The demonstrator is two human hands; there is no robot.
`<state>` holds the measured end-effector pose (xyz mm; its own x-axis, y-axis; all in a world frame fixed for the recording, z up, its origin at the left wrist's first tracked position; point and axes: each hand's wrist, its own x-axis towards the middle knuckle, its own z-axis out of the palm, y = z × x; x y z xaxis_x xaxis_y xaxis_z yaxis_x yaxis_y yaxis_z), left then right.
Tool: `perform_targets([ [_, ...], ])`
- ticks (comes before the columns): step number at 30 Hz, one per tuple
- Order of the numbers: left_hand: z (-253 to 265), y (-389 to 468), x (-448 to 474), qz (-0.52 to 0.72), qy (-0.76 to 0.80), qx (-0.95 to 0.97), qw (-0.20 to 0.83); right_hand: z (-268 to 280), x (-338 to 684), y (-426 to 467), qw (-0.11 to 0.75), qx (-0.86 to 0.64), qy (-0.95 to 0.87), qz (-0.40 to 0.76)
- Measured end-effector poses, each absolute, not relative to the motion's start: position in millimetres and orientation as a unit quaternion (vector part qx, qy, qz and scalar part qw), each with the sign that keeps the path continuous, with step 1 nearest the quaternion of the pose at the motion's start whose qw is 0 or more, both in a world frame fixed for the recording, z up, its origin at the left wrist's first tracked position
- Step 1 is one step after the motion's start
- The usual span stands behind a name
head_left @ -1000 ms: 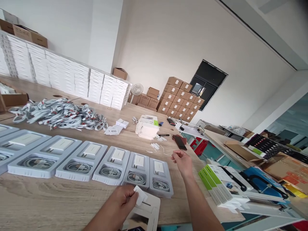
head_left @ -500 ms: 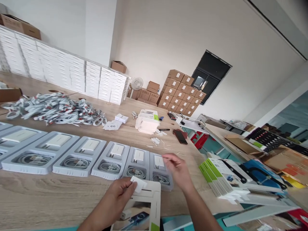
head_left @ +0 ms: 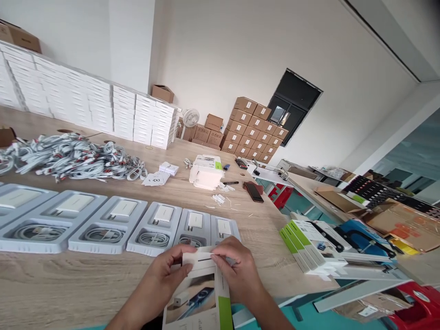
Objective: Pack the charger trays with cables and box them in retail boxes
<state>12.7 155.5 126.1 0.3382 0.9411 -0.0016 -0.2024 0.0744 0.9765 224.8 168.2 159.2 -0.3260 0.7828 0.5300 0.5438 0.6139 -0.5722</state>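
Note:
At the table's near edge, a white-and-green printed box [head_left: 197, 300] stands close to me, with a picture of a charger and phone on its front. My left hand [head_left: 163, 279] is closed on the left of its top flap, thumb in front. On the flap's right side, my right hand [head_left: 239, 270] pinches with thumb and fingers. A dark slot shows in the flap between the hands. Just beyond them runs a row of grey trays [head_left: 132, 247], each with a white charger [head_left: 163, 213] and a coiled cable [head_left: 153, 239]; the rightmost tray is partly hidden by my right hand.
A heap of cables [head_left: 79, 158] lies behind the trays, near leaflets [head_left: 156, 178]. White boxes [head_left: 92, 101] are stacked at the back left. Right of me lie several printed boxes [head_left: 305, 247]. A phone [head_left: 253, 191] and a pale open carton [head_left: 206, 174] sit farther back.
My right hand has come down and left from beside the rightmost tray to the box's top flap. The left hand stays on the box. The view has shifted slightly.

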Motion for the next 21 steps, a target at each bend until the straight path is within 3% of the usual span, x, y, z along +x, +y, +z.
perform_targets([
  [10, 125, 158, 9, 0.44, 0.327, 0.504, 0.667, 148, 238, 157, 0.321, -0.3, -0.888, -0.138],
  [21, 130, 154, 9, 0.45, 0.366, 0.497, 0.645, 140, 225, 147, 0.317, -0.32, -0.877, -0.166],
])
